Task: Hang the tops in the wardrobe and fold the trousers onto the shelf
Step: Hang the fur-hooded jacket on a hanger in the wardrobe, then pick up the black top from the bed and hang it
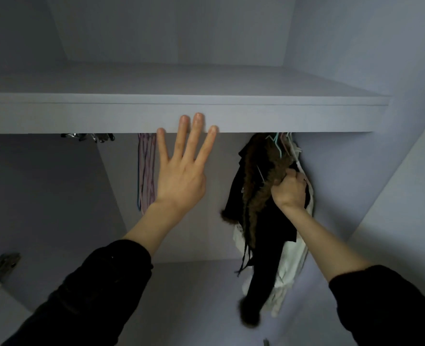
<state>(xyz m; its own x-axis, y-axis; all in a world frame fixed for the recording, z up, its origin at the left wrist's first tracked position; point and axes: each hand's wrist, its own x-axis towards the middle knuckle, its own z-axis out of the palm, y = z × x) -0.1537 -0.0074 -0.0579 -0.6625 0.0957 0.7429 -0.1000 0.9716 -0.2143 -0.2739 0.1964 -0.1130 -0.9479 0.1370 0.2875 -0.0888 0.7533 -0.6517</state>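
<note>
Viewpoint: I look up into a pale wardrobe [393, 58] from below, through the head camera.
Shelf: a pale shelf [256, 116] runs across the full width; I see its front edge and part of its upper face.
Left hand: the left hand [181, 176] is raised flat, fingers straight and spread, back of the hand toward me. The fingertips [197, 118] overlap the shelf's front edge; I cannot tell whether they touch it.
Left grip: apart, holding nothing.
Right hand: the right hand [290, 188] is a fist among the hanging clothes at the right side of the wardrobe.
Right grip: clamped on the brown fuzzy top [261, 168], fingers curled into its upper part.
Tops: the brown fuzzy top hangs in a tight bunch with a black garment [269, 245] and a white garment [291, 265], just below the shelf, against the right wall. All three drape downward, touching each other.
Hangers: thin hangers [280, 143], one teal and others pale, show at the top of the bunch; their hooks are hidden behind the shelf edge.
Other hanging items: pink and blue hangers [146, 171] hang left of centre, behind the left hand. Dark clips [89, 137] sit under the shelf further left.
Hinge: a metal door hinge [4, 263] is at the lower left.
Sleeves: both forearms wear dark sleeves [94, 290] pushed back from the wrists.
Trousers: I cannot identify any.
</note>
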